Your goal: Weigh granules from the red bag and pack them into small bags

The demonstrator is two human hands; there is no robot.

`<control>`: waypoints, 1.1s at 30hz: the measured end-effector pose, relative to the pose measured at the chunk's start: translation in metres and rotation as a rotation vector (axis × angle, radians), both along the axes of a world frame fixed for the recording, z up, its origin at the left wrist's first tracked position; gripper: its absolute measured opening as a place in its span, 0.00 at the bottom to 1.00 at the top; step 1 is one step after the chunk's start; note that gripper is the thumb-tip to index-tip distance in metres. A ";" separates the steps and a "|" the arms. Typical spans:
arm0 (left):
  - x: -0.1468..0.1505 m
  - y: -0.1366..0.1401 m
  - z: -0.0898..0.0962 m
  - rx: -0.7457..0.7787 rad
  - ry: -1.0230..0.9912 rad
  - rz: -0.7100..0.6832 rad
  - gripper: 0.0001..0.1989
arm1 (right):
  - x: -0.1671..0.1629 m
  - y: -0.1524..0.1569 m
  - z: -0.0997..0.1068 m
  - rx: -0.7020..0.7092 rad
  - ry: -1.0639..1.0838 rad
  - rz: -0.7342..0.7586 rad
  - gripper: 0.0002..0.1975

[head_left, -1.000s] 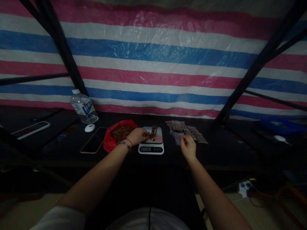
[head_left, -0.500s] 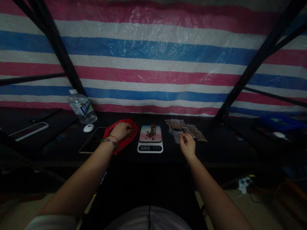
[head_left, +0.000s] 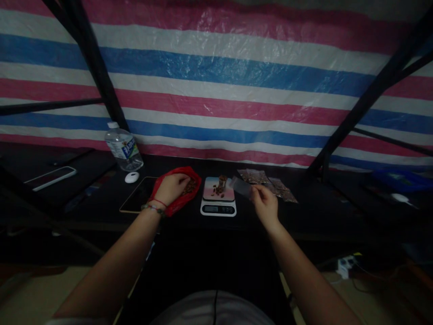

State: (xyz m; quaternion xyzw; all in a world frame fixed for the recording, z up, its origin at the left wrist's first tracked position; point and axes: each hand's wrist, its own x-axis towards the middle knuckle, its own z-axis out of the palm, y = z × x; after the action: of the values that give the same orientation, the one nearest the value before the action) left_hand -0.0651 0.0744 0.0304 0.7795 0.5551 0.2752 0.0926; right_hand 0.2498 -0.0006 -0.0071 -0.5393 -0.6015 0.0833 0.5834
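Note:
My left hand (head_left: 172, 188) reaches into a red plastic bag (head_left: 178, 206) of small brown pieces (head_left: 192, 185). Its thumb and fingers are drawn together; whatever they pinch is too small to make out. Between the thumb and fingers of my right hand (head_left: 264, 202) is a small clear plastic bag (head_left: 241, 187), which appears flat and points left toward the scale. The white kitchen scale (head_left: 218, 208) stands between my hands. On its plate are a small cup (head_left: 222, 181) and several loose brown pieces (head_left: 218, 191).
Filled clear packets (head_left: 253, 176) lie behind my right hand. Left of the red bag are a dark tablet (head_left: 137, 196), a white earbud-case-like object (head_left: 131, 177) and a large plastic bottle (head_left: 124, 146). A phone (head_left: 50, 178) lies farther left. Black metal bars (head_left: 101, 74) slant up at both sides.
My right hand has lifted the small clear bag from beside the packets and brought it toward the scale. My left hand stays in the red bag. The view has shifted slightly.

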 end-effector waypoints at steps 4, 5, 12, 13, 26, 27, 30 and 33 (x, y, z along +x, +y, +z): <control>0.031 -0.029 0.012 -0.157 -0.373 -0.317 0.20 | -0.034 0.004 0.017 -0.159 0.180 0.256 0.11; 0.036 -0.034 0.013 -0.194 -0.429 -0.368 0.19 | -0.042 0.006 0.021 -0.200 0.196 0.312 0.11; 0.036 -0.050 0.009 -0.392 -0.596 -0.376 0.15 | -0.068 0.011 0.025 -0.286 0.305 0.498 0.18; 0.034 -0.051 0.007 -0.439 -0.624 -0.375 0.15 | -0.068 0.010 0.023 -0.289 0.305 0.496 0.18; 0.053 -0.071 -0.010 -0.359 -0.612 -0.354 0.13 | -0.076 -0.045 0.025 -0.125 -0.218 0.368 0.15; 0.055 -0.075 -0.010 -0.354 -0.611 -0.373 0.13 | -0.082 -0.048 0.024 -0.159 -0.224 0.406 0.18; 0.061 -0.085 -0.008 -0.344 -0.599 -0.398 0.12 | -0.091 -0.051 0.021 -0.211 -0.206 0.439 0.17; 0.061 -0.090 -0.006 -0.351 -0.587 -0.386 0.12 | -0.090 -0.050 0.025 -0.267 -0.145 0.491 0.14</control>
State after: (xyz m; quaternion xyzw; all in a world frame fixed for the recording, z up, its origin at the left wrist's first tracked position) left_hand -0.0044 -0.0154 0.0241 0.7301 0.3869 0.3648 0.4291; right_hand 0.1595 -0.0509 0.0174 -0.4540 -0.7379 0.2619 0.4251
